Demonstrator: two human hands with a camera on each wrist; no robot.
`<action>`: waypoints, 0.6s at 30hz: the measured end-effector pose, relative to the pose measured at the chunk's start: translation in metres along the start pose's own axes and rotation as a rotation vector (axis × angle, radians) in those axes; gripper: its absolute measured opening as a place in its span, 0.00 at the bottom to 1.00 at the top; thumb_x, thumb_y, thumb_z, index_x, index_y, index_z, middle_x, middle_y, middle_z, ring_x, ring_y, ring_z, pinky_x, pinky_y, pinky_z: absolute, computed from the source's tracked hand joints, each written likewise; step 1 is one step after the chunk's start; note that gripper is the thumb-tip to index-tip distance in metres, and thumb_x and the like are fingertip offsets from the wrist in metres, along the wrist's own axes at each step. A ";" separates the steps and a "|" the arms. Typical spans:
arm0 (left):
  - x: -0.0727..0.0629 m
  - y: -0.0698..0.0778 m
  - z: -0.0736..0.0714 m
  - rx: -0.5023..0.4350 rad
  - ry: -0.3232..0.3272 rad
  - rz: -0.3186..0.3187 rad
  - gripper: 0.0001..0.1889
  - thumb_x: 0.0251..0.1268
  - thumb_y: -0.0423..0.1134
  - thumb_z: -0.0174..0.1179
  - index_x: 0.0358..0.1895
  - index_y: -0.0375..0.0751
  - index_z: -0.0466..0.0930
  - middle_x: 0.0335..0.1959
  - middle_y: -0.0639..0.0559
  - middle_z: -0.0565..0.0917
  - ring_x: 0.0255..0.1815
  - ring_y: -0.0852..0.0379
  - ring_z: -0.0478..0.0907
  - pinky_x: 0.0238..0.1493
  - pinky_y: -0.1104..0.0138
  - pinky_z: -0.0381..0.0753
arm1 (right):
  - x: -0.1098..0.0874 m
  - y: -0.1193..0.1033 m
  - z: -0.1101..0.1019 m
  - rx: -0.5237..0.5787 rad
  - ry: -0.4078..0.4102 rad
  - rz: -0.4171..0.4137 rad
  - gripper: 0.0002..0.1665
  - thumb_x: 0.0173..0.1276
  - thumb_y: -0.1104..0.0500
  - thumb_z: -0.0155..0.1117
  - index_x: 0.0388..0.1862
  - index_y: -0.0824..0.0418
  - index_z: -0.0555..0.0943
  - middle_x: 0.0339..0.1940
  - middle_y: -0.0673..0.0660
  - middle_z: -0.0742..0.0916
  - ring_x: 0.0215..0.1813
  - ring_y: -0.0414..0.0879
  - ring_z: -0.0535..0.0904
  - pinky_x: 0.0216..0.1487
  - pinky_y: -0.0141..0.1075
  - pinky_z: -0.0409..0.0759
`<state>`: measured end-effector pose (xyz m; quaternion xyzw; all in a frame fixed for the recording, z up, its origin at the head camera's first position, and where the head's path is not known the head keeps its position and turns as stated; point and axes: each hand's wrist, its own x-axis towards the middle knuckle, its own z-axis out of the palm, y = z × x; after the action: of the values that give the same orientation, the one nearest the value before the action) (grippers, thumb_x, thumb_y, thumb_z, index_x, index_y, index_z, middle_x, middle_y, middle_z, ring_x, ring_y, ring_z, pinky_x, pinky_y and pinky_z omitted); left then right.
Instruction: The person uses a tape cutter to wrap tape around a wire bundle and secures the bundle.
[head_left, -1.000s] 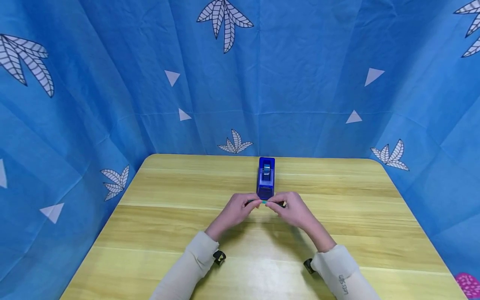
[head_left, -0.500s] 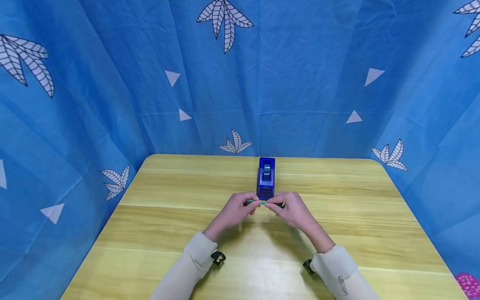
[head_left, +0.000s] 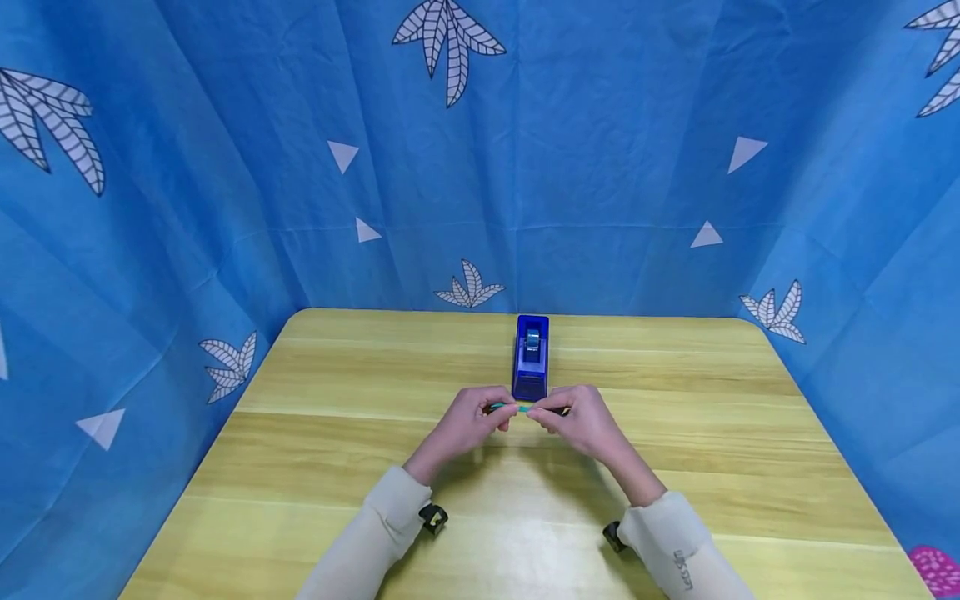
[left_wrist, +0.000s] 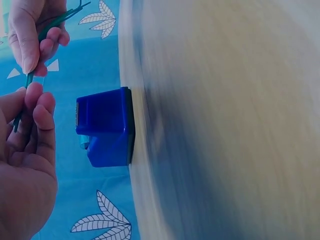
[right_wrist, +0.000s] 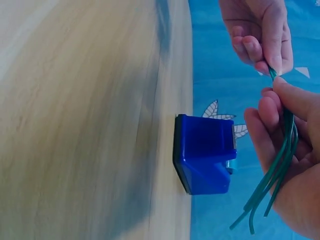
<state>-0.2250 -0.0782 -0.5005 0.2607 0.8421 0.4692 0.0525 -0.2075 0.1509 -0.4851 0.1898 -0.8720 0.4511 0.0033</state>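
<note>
A bundle of thin green wires is stretched between my hands, above the table. My left hand pinches it between thumb and fingers near one end; a short tip sticks out below that grip in the left wrist view. Close beside it, my right hand pinches the same bundle, and several loose ends trail across its palm in the right wrist view. Only a short green stretch shows between the fingertips. Just beyond the hands stands a blue tape dispenser with a roll of tape in it.
The wood-grain table has rounded far corners and reaches back to a blue curtain with leaf and triangle prints. A black strap piece sits at the left cuff, another at the right.
Both hands keep their pinch and shift very slightly left and toward me, with the view shifting a little too. The tape dispenser stays on the table.
</note>
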 end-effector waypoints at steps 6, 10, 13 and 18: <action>0.000 0.000 0.001 0.012 0.027 0.012 0.14 0.79 0.47 0.59 0.41 0.40 0.87 0.24 0.59 0.82 0.25 0.61 0.75 0.28 0.70 0.74 | 0.000 0.001 -0.003 0.100 -0.010 0.109 0.10 0.69 0.54 0.74 0.37 0.61 0.93 0.25 0.53 0.89 0.29 0.49 0.84 0.24 0.31 0.75; -0.001 0.000 0.000 0.018 0.037 0.004 0.13 0.79 0.45 0.59 0.42 0.40 0.87 0.24 0.58 0.82 0.26 0.61 0.76 0.28 0.69 0.74 | -0.001 0.003 -0.004 0.125 -0.063 0.082 0.13 0.73 0.55 0.70 0.44 0.63 0.92 0.31 0.56 0.92 0.35 0.46 0.88 0.35 0.34 0.84; -0.002 -0.001 -0.001 0.015 0.037 0.004 0.12 0.79 0.45 0.59 0.42 0.40 0.87 0.24 0.58 0.82 0.26 0.59 0.77 0.28 0.69 0.74 | -0.002 0.004 -0.004 0.133 -0.080 0.081 0.13 0.74 0.55 0.69 0.46 0.64 0.91 0.33 0.57 0.92 0.38 0.49 0.89 0.38 0.35 0.86; -0.002 -0.003 0.001 -0.008 0.035 -0.002 0.12 0.78 0.45 0.60 0.44 0.40 0.88 0.25 0.58 0.84 0.29 0.51 0.81 0.30 0.69 0.76 | -0.003 0.006 -0.006 0.155 -0.059 0.150 0.13 0.70 0.54 0.73 0.44 0.63 0.92 0.31 0.58 0.92 0.38 0.54 0.90 0.31 0.34 0.82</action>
<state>-0.2243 -0.0803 -0.5039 0.2513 0.8413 0.4770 0.0393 -0.2076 0.1595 -0.4871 0.1369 -0.8460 0.5103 -0.0709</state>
